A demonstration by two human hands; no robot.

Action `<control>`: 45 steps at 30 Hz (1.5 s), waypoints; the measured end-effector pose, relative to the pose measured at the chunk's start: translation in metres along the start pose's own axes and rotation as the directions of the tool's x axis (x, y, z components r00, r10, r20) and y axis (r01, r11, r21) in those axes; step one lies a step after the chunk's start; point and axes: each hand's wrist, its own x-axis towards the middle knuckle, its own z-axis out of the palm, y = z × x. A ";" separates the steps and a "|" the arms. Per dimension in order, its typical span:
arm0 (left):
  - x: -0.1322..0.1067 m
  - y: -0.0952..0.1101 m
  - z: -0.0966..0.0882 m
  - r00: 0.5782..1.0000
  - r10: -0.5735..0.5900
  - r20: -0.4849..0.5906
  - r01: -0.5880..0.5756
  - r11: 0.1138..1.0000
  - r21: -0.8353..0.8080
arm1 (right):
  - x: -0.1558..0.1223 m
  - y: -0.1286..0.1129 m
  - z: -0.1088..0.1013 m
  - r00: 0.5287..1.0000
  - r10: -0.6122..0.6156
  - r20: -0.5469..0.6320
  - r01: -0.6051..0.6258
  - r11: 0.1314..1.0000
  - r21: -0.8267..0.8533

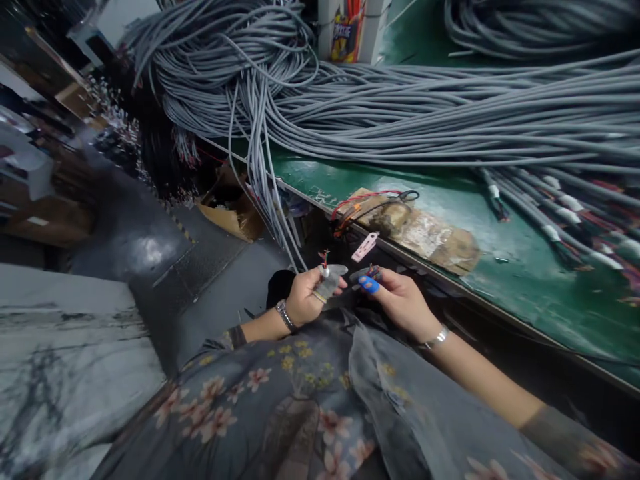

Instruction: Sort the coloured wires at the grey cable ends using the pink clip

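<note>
My left hand (pixel 309 295) is closed around a grey cable end (pixel 326 261) with thin coloured wires sticking up from it; its thumb and a finger wear grey taped guards. My right hand (pixel 397 300) sits just to the right, fingers pinched on small red and dark wire ends (pixel 371 270); its thumb wears a blue cover. Both hands hover over my lap, below the edge of the green workbench (pixel 525 267). The grey cables (pixel 270 200) hang down from the bench to my left hand.
A huge pile of grey cables (pixel 400 113) covers the back of the bench. Brown taped cardboard (pixel 430 233) with red and black wires lies near the edge, a pink tag (pixel 365 247) beside it. Cable ends with white labels (pixel 550 213) lie at right. An open carton (pixel 230 207) stands on the floor.
</note>
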 end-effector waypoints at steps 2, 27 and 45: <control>0.000 0.005 0.001 1.000 -0.018 0.003 0.018 1.000 -0.006 | 0.000 0.000 0.000 1.000 0.010 0.008 -0.010 1.000 -0.012; 0.004 0.008 -0.008 0.974 -0.210 0.083 0.213 0.977 -0.027 | -0.005 -0.008 0.000 0.996 0.089 0.004 -0.087 0.975 -0.204; 0.012 -0.001 0.005 0.972 0.011 0.234 -0.013 1.000 0.008 | -0.003 -0.012 -0.009 0.996 0.081 0.046 -0.078 0.995 -0.062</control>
